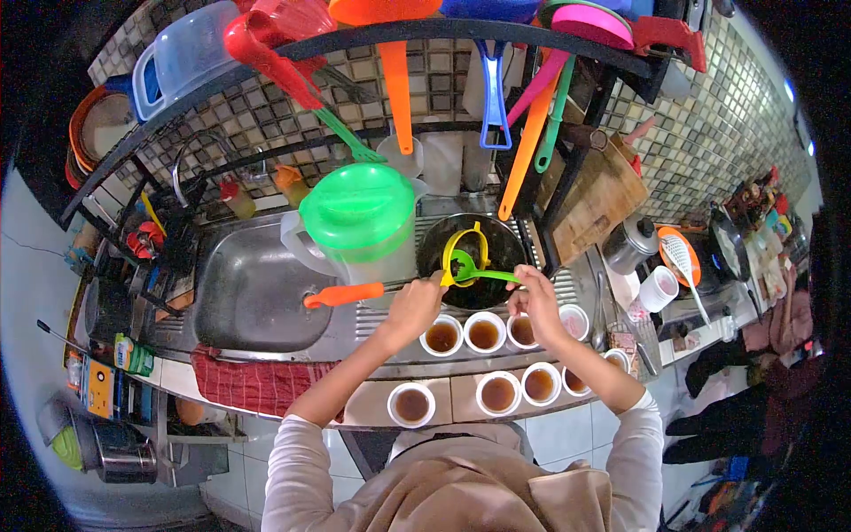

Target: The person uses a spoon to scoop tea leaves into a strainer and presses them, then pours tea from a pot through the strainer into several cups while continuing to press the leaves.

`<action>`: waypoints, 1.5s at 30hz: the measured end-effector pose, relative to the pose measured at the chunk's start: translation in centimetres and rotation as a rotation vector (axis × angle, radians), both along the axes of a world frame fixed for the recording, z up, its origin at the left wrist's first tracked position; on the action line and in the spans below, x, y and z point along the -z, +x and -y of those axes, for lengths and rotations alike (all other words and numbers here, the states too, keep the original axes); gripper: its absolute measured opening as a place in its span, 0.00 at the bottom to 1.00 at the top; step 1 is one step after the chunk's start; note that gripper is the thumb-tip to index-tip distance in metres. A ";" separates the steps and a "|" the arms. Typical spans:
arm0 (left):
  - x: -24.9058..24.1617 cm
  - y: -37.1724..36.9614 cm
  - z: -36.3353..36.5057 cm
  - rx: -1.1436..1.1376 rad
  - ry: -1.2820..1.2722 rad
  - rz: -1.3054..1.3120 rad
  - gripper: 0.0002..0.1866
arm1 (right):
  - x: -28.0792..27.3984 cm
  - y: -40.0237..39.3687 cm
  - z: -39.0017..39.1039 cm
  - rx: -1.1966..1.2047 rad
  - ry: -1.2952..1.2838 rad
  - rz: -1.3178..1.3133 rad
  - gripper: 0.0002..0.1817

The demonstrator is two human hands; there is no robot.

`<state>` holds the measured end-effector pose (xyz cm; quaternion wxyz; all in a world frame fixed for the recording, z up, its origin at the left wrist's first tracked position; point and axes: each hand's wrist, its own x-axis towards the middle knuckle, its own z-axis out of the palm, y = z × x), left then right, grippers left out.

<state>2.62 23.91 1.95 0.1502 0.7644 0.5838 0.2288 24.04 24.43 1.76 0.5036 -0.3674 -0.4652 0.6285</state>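
Note:
My left hand (417, 309) is closed on the handle of a yellow strainer (480, 232), which it holds over a dark round pot (432, 238). Between the fingers of my right hand (537, 300) is the handle of a green ladle (496, 275); its bowl overlaps the strainer's ring in this view. White cups of brown liquid stand just below my hands, among them one cup (441, 337) by my left wrist and another cup (483, 333) beside it. Along the counter's front edge are more, such as a cup (410, 405) at left and a cup (498, 393) further right.
A clear pitcher with a green lid (357, 208) stands between the pot and the steel sink (257, 297). Near it lies an orange handle (346, 294). A red cloth (253, 379) covers the sink's front edge. Utensils hang overhead from a black rack (355, 44). Another person (745, 399) is at right.

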 end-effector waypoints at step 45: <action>0.7 0.6 -2.2 0.013 0.007 -0.496 0.07 | -0.6 0.6 -2.7 0.087 0.501 0.967 0.13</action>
